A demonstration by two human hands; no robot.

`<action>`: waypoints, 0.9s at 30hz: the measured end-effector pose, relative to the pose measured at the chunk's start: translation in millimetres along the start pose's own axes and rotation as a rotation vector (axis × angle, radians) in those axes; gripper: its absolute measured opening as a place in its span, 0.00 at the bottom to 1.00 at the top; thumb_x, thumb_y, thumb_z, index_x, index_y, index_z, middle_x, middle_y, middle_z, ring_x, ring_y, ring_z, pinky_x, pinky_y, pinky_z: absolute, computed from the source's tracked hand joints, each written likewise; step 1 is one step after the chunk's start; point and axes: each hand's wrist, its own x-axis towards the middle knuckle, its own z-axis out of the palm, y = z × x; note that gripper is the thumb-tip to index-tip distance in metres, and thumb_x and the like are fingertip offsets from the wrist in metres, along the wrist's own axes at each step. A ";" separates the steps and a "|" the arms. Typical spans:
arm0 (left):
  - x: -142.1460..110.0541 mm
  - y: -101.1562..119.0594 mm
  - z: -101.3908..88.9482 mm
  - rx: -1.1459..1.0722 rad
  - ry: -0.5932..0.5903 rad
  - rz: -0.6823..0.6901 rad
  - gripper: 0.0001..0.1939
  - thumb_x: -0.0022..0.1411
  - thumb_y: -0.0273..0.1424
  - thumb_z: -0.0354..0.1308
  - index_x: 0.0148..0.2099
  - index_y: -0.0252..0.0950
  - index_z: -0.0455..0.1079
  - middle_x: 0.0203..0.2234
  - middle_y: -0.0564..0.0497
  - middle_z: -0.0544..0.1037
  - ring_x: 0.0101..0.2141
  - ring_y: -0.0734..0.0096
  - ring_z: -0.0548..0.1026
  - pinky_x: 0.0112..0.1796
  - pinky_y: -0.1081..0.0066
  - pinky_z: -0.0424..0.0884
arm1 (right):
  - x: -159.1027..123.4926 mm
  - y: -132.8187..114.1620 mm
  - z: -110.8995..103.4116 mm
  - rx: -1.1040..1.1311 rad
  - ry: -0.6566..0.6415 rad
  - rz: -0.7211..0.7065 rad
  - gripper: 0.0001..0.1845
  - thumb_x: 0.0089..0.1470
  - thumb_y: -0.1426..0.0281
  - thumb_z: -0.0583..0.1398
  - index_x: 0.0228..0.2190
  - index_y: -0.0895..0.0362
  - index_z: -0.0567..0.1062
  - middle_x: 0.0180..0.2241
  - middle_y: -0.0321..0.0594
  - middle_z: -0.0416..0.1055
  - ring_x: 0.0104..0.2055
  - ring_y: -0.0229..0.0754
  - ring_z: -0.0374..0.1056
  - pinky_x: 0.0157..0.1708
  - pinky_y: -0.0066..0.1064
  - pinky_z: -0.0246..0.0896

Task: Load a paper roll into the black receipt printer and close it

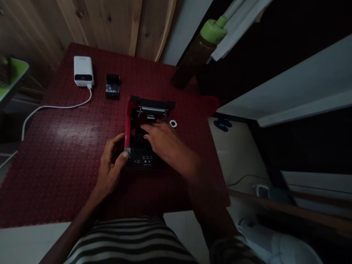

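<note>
A red and black machine [144,160], which looks like a label printer, stands uncovered on the table with its inside showing. My left hand [111,163] grips its front left corner, the thumb on top by the button panel and the fingers along the side. Over the dark inner bay reaches my right hand [163,141], its index finger and thumb stretched out and apart; the other fingertips are partly hidden, and I see nothing held. A small white ring [173,123] lies just right of the printer. Behind it to the left is a black ribbon roll [112,86], partly unwound.
A white power bank [83,69] sits at the back left, its white cable [55,106] running off the left edge. A brown bottle with a green cap [213,32] stands at the back right of the red table [68,176]. Blue slippers [221,124] lie on the floor.
</note>
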 end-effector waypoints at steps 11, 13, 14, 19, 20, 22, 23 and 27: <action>1.0 2.1 1.2 -0.010 0.002 0.020 0.24 0.77 0.47 0.59 0.68 0.45 0.74 0.62 0.44 0.81 0.59 0.49 0.80 0.59 0.50 0.77 | -7.3 10.4 -14.7 0.053 -0.099 -0.216 0.15 0.67 0.85 0.64 0.48 0.58 0.84 0.50 0.47 0.82 0.55 0.48 0.75 0.64 0.45 0.64; 0.9 2.6 1.0 -0.006 0.001 0.024 0.24 0.77 0.47 0.59 0.68 0.45 0.73 0.62 0.44 0.81 0.59 0.51 0.80 0.59 0.52 0.77 | -2.3 11.8 -11.3 0.057 -0.085 -0.236 0.15 0.66 0.85 0.65 0.49 0.59 0.84 0.50 0.47 0.81 0.53 0.48 0.75 0.59 0.42 0.67; 0.8 2.8 0.9 -0.003 0.004 0.028 0.24 0.77 0.46 0.59 0.68 0.44 0.73 0.62 0.44 0.81 0.59 0.51 0.80 0.59 0.53 0.77 | -0.6 12.3 -9.7 0.067 -0.077 -0.251 0.15 0.66 0.85 0.65 0.49 0.59 0.84 0.50 0.47 0.80 0.52 0.47 0.75 0.56 0.40 0.69; 0.5 2.8 0.9 0.005 0.002 0.026 0.24 0.77 0.46 0.59 0.68 0.43 0.73 0.62 0.44 0.81 0.59 0.51 0.80 0.58 0.52 0.77 | 0.5 14.4 -3.0 0.119 -0.052 -0.230 0.10 0.70 0.83 0.62 0.44 0.59 0.82 0.44 0.43 0.79 0.46 0.43 0.75 0.51 0.35 0.67; 0.6 2.7 1.1 0.005 0.004 0.027 0.24 0.77 0.46 0.59 0.68 0.43 0.73 0.62 0.44 0.81 0.59 0.50 0.81 0.58 0.52 0.77 | 0.4 14.5 -2.5 0.124 -0.058 -0.210 0.09 0.69 0.83 0.63 0.43 0.59 0.82 0.43 0.42 0.79 0.45 0.43 0.75 0.50 0.35 0.67; 0.9 2.9 1.3 0.009 0.011 0.030 0.24 0.77 0.47 0.59 0.68 0.44 0.73 0.62 0.44 0.81 0.58 0.50 0.81 0.57 0.52 0.78 | 1.2 13.8 -2.4 0.113 -0.081 -0.180 0.08 0.68 0.83 0.64 0.43 0.59 0.81 0.44 0.42 0.79 0.45 0.43 0.75 0.49 0.34 0.67; 1.1 3.2 1.3 0.010 0.012 0.031 0.24 0.77 0.47 0.59 0.68 0.44 0.73 0.61 0.44 0.82 0.58 0.50 0.81 0.56 0.52 0.78 | 2.2 12.9 -2.7 0.094 -0.091 -0.165 0.09 0.67 0.83 0.64 0.44 0.60 0.80 0.45 0.43 0.79 0.46 0.43 0.75 0.49 0.34 0.67; 1.4 5.5 1.4 0.002 -0.003 0.017 0.24 0.77 0.47 0.59 0.68 0.45 0.73 0.61 0.44 0.82 0.58 0.49 0.81 0.57 0.51 0.78 | 8.9 6.6 -3.4 -0.029 -0.095 -0.120 0.14 0.68 0.84 0.62 0.50 0.61 0.80 0.55 0.51 0.79 0.52 0.47 0.78 0.52 0.36 0.69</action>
